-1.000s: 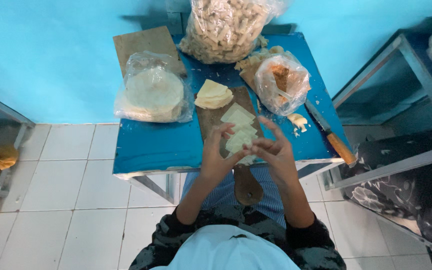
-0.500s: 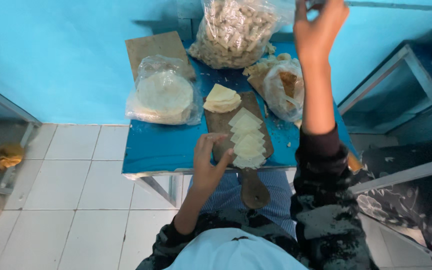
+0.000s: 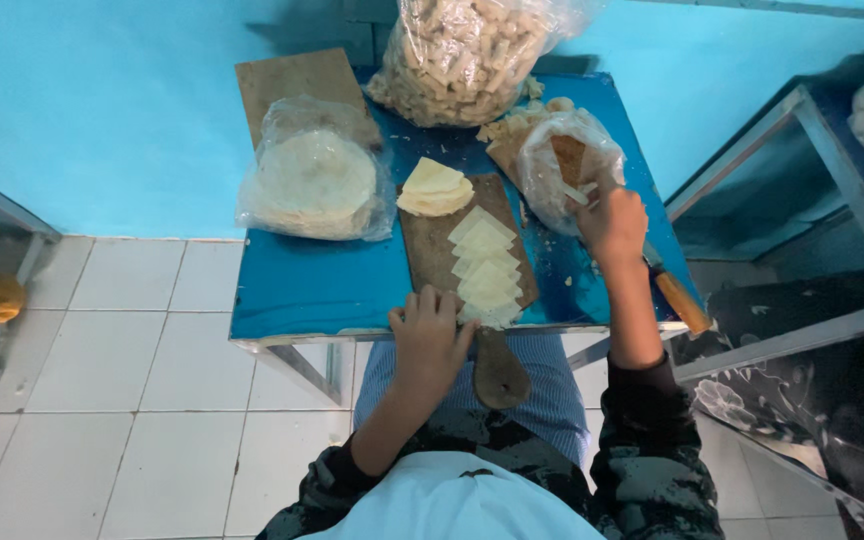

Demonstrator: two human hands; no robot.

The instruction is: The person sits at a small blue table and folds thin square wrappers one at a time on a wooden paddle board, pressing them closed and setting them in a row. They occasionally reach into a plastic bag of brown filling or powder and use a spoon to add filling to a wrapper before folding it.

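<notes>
Dough sheets (image 3: 485,268), pale and cut to wedges, lie overlapped in a row down a wooden cutting board (image 3: 430,245) on the blue table (image 3: 322,285), near its front edge. At the table's left rear sits a clear plastic bag of round flat wrappers (image 3: 314,175), resting partly on a brown board (image 3: 287,80) against the wall. Behind the middle stands a large clear bag of pale fried pieces (image 3: 462,55). A small fanned stack of wedges (image 3: 434,188) lies at the cutting board's far end.

The left hand (image 3: 430,335) rests palm down with fingers spread on the near end of the cutting board, just beside the nearest sheet. To the right, a smaller clear bag (image 3: 562,165) holds a brownish filling; the right hand (image 3: 612,222) is at its mouth, fingers curled and pinched inside the opening, though what they pinch cannot be told. A wooden-handled knife (image 3: 680,300) lies at the table's right edge.

Half a second ago the right hand was raised high above the rear bag; it has since dropped to the small bag, while the left has stayed on the board.
</notes>
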